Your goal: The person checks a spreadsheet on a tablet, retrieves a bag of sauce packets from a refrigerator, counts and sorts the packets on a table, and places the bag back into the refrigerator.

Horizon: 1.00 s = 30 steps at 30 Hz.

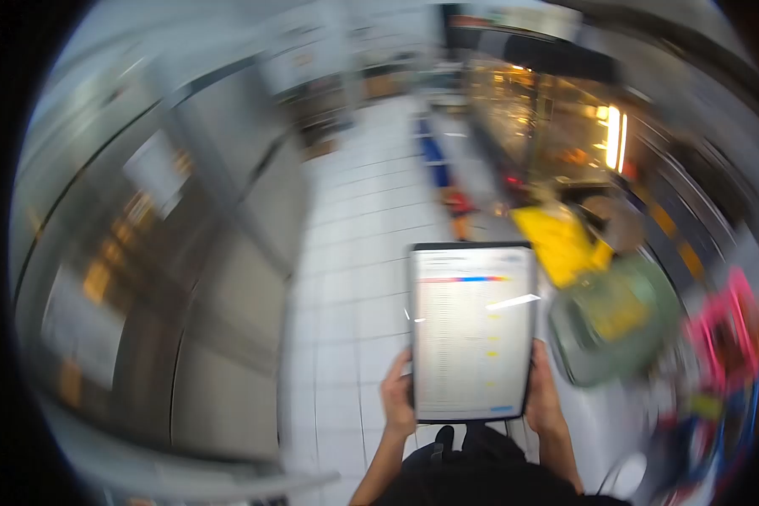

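Both the left hand [398, 395] and the right hand [546, 396] clamp opposite edges of a black-framed rectangular tablet [471, 354] between them. A loosened grip could drop it onto the white-tiled floor [336, 333]; a rightward swing might strike the green box-shaped container [578, 337] near the right hand.

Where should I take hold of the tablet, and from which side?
By the lower part of its long edges, one hand from each side, as the left hand and right hand hold the tablet. It stands in portrait, lit screen towards the wearer, so side grips should leave the screen clear.
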Motion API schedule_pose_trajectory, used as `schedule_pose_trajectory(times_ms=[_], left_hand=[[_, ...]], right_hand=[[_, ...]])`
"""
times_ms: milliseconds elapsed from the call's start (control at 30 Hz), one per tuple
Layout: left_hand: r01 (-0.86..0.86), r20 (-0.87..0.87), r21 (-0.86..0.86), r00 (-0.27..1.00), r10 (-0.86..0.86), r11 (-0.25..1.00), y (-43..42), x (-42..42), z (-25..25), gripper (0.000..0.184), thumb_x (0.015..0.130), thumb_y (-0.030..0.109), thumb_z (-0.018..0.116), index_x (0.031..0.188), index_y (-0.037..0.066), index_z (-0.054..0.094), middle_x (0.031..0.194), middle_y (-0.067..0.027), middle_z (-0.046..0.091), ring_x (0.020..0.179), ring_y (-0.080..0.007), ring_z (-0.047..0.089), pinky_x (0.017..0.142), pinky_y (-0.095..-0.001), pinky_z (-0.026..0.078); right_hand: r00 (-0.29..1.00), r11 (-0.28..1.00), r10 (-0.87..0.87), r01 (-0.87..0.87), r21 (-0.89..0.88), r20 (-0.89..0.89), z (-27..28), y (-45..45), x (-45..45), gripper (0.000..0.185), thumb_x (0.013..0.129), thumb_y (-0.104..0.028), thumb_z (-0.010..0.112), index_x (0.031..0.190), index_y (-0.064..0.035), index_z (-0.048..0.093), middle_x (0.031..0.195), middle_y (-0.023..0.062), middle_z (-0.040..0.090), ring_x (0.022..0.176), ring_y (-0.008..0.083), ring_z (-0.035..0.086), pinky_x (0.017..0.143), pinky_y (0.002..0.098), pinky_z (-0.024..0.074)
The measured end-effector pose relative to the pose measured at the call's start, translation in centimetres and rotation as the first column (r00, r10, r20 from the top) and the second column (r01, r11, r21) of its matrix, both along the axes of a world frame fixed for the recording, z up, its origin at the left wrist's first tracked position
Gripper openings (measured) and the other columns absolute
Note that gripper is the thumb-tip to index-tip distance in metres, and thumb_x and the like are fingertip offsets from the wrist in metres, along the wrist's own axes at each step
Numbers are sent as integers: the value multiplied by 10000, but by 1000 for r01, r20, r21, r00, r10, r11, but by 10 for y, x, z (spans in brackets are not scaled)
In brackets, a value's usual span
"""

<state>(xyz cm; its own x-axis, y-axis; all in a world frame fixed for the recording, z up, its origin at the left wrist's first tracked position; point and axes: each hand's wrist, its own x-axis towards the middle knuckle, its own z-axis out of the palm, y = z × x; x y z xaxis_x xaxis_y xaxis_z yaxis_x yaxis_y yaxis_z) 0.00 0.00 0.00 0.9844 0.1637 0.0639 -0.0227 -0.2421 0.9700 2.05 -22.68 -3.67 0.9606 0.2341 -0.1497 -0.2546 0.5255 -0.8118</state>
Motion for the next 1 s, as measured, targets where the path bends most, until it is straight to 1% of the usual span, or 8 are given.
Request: schedule_pose_trajectory(times_ms=[167,233,400,467,533,700,900,1000], left_hand=[[-311,126,-119,937,325,943,-55,72,-56,854,965,639,317,1430,-77,345,1141,-178,638,954,-142,609,824,-264,459],[-452,252,66,870,423,890,-17,66,-84,826,969,624,340,1439,-55,347,1082,-158,661,865,-115,611,785,-252,461],[-781,481,20,555,679,624,-183,55,-182,828,968,619,357,1433,-66,348,1153,-171,641,971,-144,615,841,-267,462],[-850,341,-192,411,845,491,-247,54,-187,838,967,619,357,1428,-81,343,1198,-178,623,1043,-164,603,874,-274,458],[-871,291,-308,296,910,382,-218,20,-104,846,968,618,357,1429,-91,332,1220,-181,612,1082,-175,593,891,-276,453],[-880,296,-403,135,945,252,-217,-88,-80,855,962,597,416,1442,-99,291,1116,-155,663,964,-148,633,833,-244,460],[-888,311,-407,84,947,213,-204,-212,-74,846,947,533,526,1445,-101,273,1069,-163,676,917,-137,652,779,-224,473],[-865,282,-461,66,957,196,-200,-247,-56,850,936,506,567,1451,-96,260,1086,-179,668,930,-150,657,782,-227,477]], right_hand=[[948,943,299,-312,119,110,-60,-21,178,708,1018,-539,260,1480,-3,253,1517,111,322,1385,249,320,1156,374,197],[851,732,462,-525,435,250,-126,62,220,743,999,-578,291,1493,-25,241,1516,100,328,1394,240,308,1162,374,181],[549,403,732,-827,393,405,-212,-13,245,696,1004,-569,291,1470,-52,274,1450,88,397,1353,233,353,1139,369,219],[435,408,872,-899,159,225,-191,-62,255,681,1008,-570,267,1462,-63,280,1439,81,406,1331,234,370,1127,366,237],[330,332,933,-943,13,141,-42,-5,216,675,1008,-574,257,1461,-73,283,1438,83,407,1325,230,378,1123,368,246],[114,120,976,-993,-19,186,-42,32,111,713,1001,-597,227,1508,-97,219,1486,88,367,1357,232,361,1124,373,272],[-73,-98,993,-951,295,96,-61,78,-4,784,980,-642,224,1490,-50,292,1438,126,437,1322,253,423,1093,373,340],[135,135,991,-984,120,-7,-35,113,-48,829,965,-672,206,1475,-29,325,1410,152,470,1291,261,464,1073,383,370]])
